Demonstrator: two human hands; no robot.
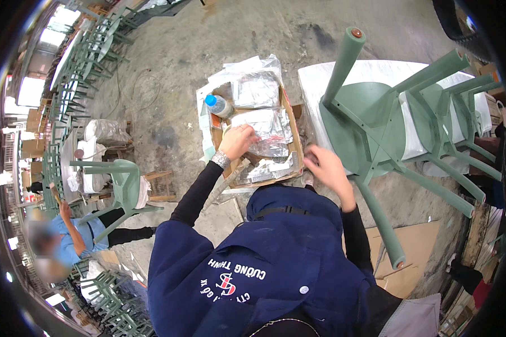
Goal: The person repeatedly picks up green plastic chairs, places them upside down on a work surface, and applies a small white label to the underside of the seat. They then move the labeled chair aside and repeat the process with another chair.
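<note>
Navy workwear [253, 261] is covering my torso. Beyond it, clear plastic packets [272, 147] are lying in a cardboard box [294, 130]; my left hand [238, 140] is hanging over them, fingers bent, grip unclear. My right hand [328, 171] is hovering just beside the box, fingers loosely curled, holding nothing visible. Upturned green chairs [357, 112] are standing rightward.

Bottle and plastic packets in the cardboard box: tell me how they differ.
The bottle is rounded, while the plastic packets look flat. The bottle has a bright blue cap; the packets have none and look mostly clear and greyish. The left hand is at the packets, while the bottle has no hand on it. Both lie within the cardboard box.
</note>
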